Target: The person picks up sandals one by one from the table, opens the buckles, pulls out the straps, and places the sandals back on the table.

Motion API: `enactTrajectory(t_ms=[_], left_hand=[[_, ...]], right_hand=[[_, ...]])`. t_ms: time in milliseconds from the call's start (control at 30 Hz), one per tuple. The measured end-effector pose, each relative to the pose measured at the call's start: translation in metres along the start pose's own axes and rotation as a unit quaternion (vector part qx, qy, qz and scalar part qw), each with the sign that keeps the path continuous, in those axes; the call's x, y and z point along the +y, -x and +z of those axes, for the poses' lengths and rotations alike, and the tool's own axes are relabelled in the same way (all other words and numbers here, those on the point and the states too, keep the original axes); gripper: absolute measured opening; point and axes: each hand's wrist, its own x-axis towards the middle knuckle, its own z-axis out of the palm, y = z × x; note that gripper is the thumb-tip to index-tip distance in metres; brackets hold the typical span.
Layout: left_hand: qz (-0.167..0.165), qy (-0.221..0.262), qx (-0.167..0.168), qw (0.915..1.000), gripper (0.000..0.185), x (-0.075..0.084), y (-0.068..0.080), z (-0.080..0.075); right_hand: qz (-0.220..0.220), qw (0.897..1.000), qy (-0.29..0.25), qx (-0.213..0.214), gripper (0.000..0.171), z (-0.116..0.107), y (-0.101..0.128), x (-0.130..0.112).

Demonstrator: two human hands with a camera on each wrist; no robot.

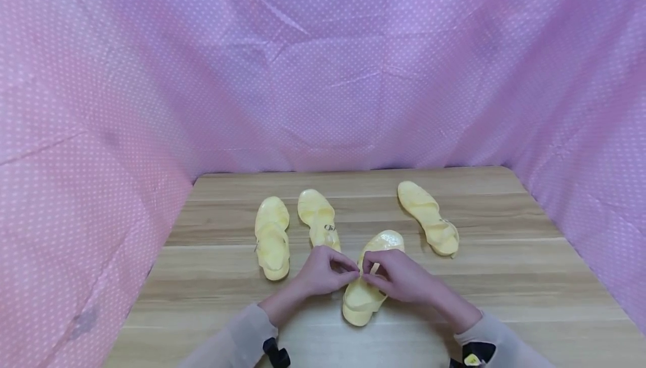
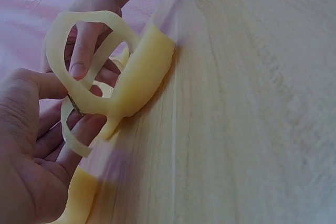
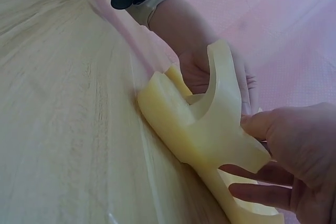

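A pale yellow sandal [image 1: 364,298] lies on the table in front of me, its heel toward me. My left hand [image 1: 325,271] pinches the ankle strap near a small metal buckle [image 2: 75,105], with the strap's loose end hanging below. From the other side my right hand [image 1: 401,276] pinches the strap too, its fingertips close to the left ones. In the left wrist view the strap [image 2: 100,18] stands up in a loop above the heel cup [image 2: 144,72]. The right wrist view shows the strap's broad side [image 3: 226,82] beside the right thumb. Fingers partly hide the buckle.
Two more yellow sandals, one at far left [image 1: 272,239] and one beside it [image 1: 315,211], lie behind my left hand. Another sandal [image 1: 428,219] lies at the back right. The wood-grain table [image 1: 504,256] is surrounded by pink dotted cloth [image 1: 323,93].
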Motion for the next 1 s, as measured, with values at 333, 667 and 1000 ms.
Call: enactTrajectory(t_ms=[333, 667, 1000], left_hand=[[-0.005, 0.018, 0.001, 0.9998, 0.007, 0.0011, 0.0002, -0.0017], [-0.006, 0.006, -0.005, 0.9999, 0.009, 0.0031, -0.0007, -0.0012], [-0.004, 0.014, -0.004, 0.9999, 0.008, 0.0010, 0.0006, -0.0033]], right_hand=[[-0.043, 0.997, 0.068, 0.018, 0.021, -0.0025, -0.0010, -0.0017], [-0.045, 0.996, 0.068, 0.021, 0.019, -0.0009, -0.0040, 0.0004], [-0.032, 0.999, 0.026, 0.013, 0.019, -0.0010, 0.0005, 0.0027]])
